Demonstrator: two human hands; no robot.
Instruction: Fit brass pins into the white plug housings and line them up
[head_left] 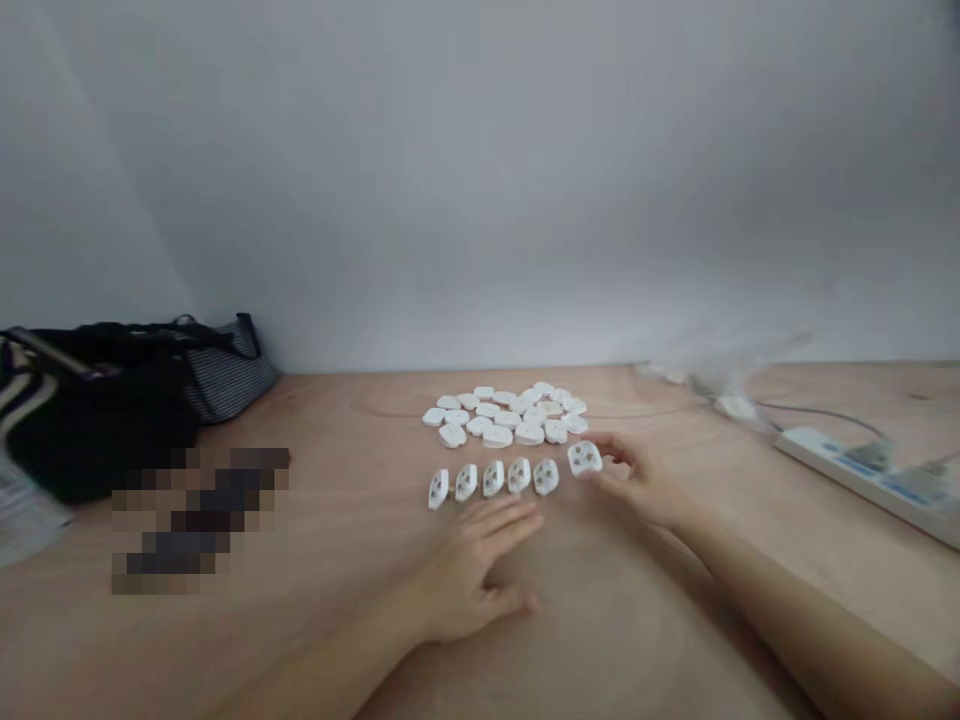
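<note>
White plastic plug piece (584, 458) touching right fingers (616, 464) (slightly blurred)

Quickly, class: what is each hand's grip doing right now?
Left hand: open, holding nothing.
Right hand: curled against a white plastic piece; whether it grips cannot be told.

There are two hands on the wooden bench (337, 430), one left hand (465, 570) and one right hand (637, 485). Six white plug-shaped pieces (493, 478) lie near the middle, five in a row and one touching the right hand; behind them, a cluster (502, 415) holds roughly twenty more, too tightly packed to count exactly. One power strip (862, 480) lies near the right edge, and one black bag (97, 420) sits at the far left corner.
</note>
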